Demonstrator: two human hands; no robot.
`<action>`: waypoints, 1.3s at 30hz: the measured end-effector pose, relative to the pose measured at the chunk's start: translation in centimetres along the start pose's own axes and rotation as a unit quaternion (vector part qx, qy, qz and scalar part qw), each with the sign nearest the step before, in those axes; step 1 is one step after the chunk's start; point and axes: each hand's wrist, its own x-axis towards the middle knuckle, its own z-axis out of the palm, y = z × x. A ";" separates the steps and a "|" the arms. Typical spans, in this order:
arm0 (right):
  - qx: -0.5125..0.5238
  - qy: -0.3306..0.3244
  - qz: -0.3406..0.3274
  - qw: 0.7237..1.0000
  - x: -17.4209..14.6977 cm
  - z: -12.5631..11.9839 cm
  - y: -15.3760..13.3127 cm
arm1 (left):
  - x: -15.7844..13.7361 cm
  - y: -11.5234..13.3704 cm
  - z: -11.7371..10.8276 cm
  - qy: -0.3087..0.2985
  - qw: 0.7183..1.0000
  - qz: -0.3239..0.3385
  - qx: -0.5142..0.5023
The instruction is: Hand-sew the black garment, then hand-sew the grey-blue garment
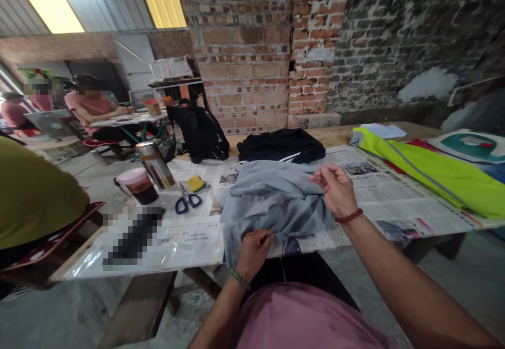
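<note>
Thin grey fabric [272,196] lies bunched in soft folds on the table before me. My left hand [255,251] is closed at its near edge, pinching the cloth between thumb and fingers. Raised over the right side of the fabric, my right hand [334,185] has thumb and fingertips pressed together. Whatever it pinches is too small to make out. Scissors with dark blue handles [188,203] rest to the left of the fabric, beside a small yellow item [196,183].
Newspaper under clear plastic covers the table [193,243]. A pink-lidded cup [140,186] and steel flask [155,165] stand left. Behind are a black backpack [197,130] and black garment [280,146]. Fluorescent yellow cloth [426,167] lies right. A person [35,191] sits close on the left.
</note>
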 end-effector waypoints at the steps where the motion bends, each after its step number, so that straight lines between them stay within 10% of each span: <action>1: -0.004 0.012 -0.024 1.000 0.2 -0.1 -0.1 | 0.0 0.0 0.0 0.001 1.000 0.001 -0.001; 18: -0.046 0.104 -0.160 0.981 2.5 -1.6 -1.1 | 0.0 0.4 -0.3 -0.007 1.000 -0.008 0.000; 22: -0.095 0.083 -0.097 0.987 0.9 -1.3 -0.3 | 0.1 0.4 -0.3 -0.008 1.000 -0.011 0.001; 29: -0.214 -0.164 0.148 0.952 -6.5 -1.3 4.4 | -0.1 0.2 -0.2 -0.003 1.000 0.005 0.014; 39: -0.325 -0.113 0.113 0.932 -3.5 -5.8 6.0 | 1.1 0.3 -1.9 -0.040 0.992 0.014 0.119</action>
